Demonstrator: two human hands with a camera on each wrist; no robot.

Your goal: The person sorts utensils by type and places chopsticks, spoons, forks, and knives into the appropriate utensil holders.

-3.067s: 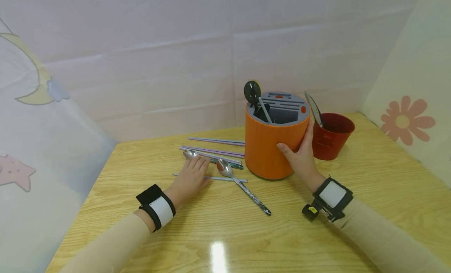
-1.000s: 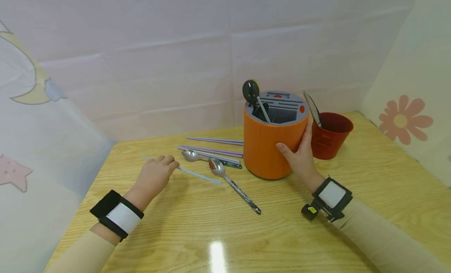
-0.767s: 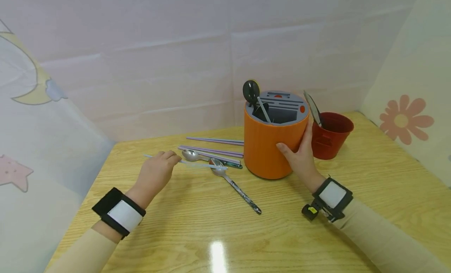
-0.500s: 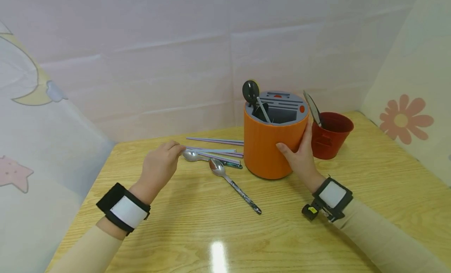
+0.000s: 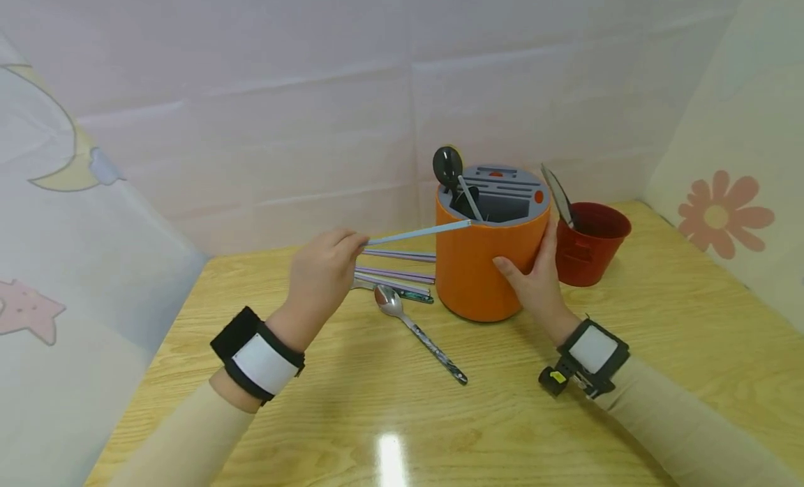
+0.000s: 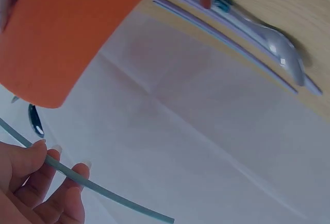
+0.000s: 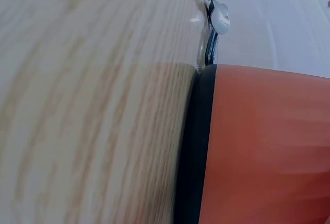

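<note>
The left hand (image 5: pixel 320 267) pinches one pale blue chopstick (image 5: pixel 417 231) at its near end, lifted off the worktop (image 5: pixel 565 403), its far tip at the rim of the orange utensil holder (image 5: pixel 484 264). The right hand (image 5: pixel 534 274) curls its grip round that holder's side at 3 o'clock. Below the raised chopstick, at 9 o'clock of the holder, lie purple chopsticks (image 5: pixel 396 255) and a spoon (image 5: pixel 414 323). A red cup (image 5: pixel 593 243) stands just beside the holder at 3 o'clock, behind the right hand.
</note>
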